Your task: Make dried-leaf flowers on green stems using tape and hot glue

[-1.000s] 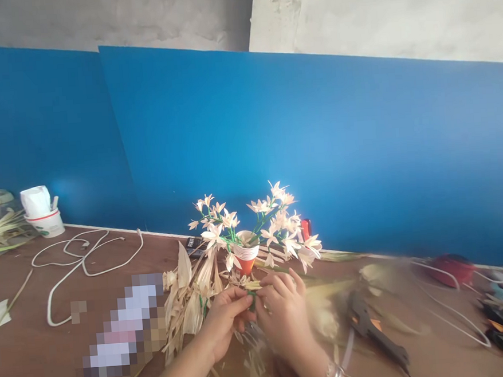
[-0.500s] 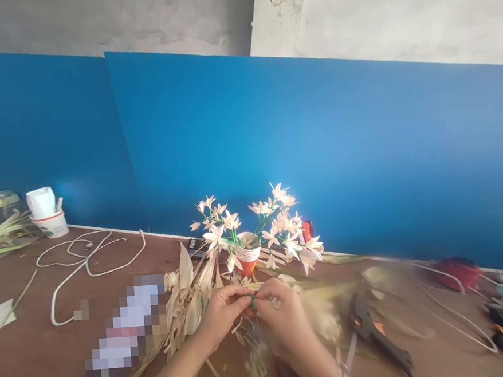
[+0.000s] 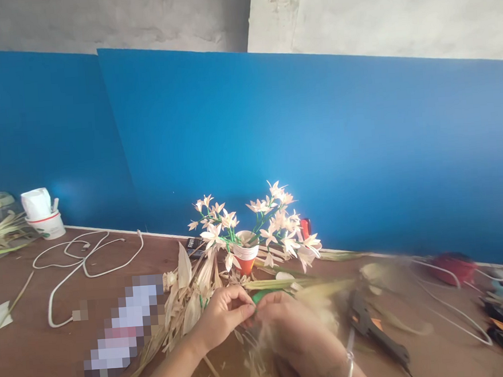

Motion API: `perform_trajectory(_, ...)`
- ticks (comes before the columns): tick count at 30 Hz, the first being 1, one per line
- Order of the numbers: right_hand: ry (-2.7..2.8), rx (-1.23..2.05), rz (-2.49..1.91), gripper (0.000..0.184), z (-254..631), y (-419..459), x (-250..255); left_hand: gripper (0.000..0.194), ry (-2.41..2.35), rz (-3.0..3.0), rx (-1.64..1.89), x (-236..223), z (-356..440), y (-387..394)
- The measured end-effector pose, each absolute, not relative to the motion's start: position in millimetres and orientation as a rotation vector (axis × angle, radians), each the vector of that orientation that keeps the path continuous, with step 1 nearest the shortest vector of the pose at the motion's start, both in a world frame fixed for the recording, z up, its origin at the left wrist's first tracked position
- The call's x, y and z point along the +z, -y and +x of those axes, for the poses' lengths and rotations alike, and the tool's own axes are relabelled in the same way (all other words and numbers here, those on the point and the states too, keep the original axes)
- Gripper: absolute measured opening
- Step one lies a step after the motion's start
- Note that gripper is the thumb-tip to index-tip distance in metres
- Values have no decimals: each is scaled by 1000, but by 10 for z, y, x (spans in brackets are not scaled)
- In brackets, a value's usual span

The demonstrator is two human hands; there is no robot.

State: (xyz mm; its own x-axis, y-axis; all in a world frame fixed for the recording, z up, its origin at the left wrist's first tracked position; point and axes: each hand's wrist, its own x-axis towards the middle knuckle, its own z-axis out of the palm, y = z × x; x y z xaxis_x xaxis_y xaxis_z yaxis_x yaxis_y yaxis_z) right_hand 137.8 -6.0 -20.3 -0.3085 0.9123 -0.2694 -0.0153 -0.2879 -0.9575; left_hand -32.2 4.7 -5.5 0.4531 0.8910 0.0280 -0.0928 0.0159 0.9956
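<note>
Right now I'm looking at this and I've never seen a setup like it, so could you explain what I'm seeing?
There's no machine, just a person's bare left hand and right hand. The view comes from a camera worn on the head, looking forward and down. On the brown table stands a cup, with pale flowers on green stems above it. Dried husks lie nearby, a glue gun to the right and a white cable to the left. The left hand's grip seems to pinch something green; the right hand is blurred, so its hold is unclear.
</note>
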Motion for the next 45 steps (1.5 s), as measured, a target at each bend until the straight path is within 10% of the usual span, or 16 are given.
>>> perform_trajectory(8,1809,263,-1480,26,1191,152,-145,24,-978,1179,990,-232,-232,-88)
perform_trajectory(14,1878,-136,-1413,15,1156,141,-197,22,-1035,1147,988,-260,-205,-107)
perform_trajectory(22,1781,97,-1320,15,1179,133,-137,20,-965,1212,1060,-231,-288,-170)
perform_trajectory(32,1197,1714,-1124,7,1385,51,-216,24,-810,1283,906,-128,-336,-97)
perform_trajectory(39,1228,1652,-1233,8,1346,53,-172,28,-915,1366,856,-97,-337,-91)
perform_trajectory(45,1502,984,-1411,7,1275,98,-146,29,-946,1317,866,-215,-323,-157)
